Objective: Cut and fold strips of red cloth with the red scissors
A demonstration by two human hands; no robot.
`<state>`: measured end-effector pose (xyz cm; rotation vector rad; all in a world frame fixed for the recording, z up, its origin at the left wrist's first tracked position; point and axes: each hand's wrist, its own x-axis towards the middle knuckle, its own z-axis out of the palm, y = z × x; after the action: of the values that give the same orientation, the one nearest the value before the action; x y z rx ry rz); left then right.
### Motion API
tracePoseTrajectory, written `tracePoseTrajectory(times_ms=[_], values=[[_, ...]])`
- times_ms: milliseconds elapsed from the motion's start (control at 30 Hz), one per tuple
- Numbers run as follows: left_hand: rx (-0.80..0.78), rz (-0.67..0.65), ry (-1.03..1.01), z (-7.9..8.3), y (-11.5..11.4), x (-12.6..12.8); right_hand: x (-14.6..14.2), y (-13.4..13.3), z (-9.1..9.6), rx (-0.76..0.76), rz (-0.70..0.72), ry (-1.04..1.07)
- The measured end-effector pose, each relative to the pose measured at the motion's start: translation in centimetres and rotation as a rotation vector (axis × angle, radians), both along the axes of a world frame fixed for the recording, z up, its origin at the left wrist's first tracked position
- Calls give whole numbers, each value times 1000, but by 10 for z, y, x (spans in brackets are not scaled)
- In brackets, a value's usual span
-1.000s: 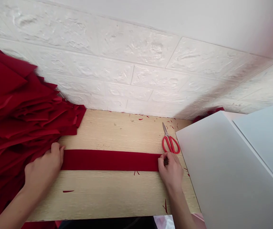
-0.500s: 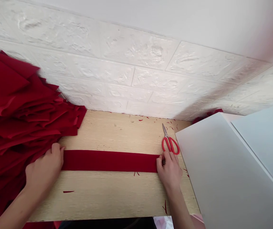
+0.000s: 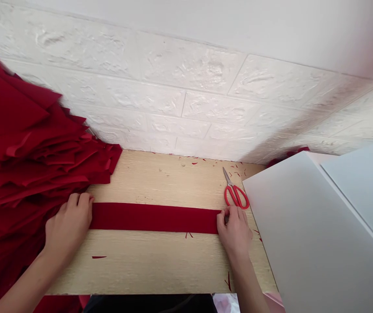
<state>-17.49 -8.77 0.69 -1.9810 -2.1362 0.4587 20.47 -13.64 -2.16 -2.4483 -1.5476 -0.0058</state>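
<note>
A dark red fabric strip (image 3: 155, 218) lies flat and straight across the wooden table. At its left end my left hand (image 3: 71, 221) is closed on it, the fingers curled over the edge. My right hand (image 3: 235, 230) pinches the right end between thumb and fingers. Just beyond that hand lies a pair of scissors (image 3: 236, 195) with red handles, blades slightly apart and pointing toward the wall. The fingertips of both hands are partly hidden.
A large heap of red fabric pieces (image 3: 43, 148) fills the left side. White brick-patterned wall (image 3: 160, 95) stands behind the table (image 3: 160, 265). On the right is a white box-like cabinet (image 3: 307, 217). Small red scraps (image 3: 99, 257) are scattered about the tabletop.
The whole view has shifted slightly, so most things sit a little further right. Both hands keep their hold on the strip's ends, which stays flat; the scissors remain lying there.
</note>
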Motion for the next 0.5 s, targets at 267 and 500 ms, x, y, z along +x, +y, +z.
tracePoseTrajectory(times_ms=[267,500], values=[[35,52,-36,3,2,-2,0,-2,-1,2,-2,81],[52,54,-70,-5,4,-8,-1,-2,0,5,16,44]])
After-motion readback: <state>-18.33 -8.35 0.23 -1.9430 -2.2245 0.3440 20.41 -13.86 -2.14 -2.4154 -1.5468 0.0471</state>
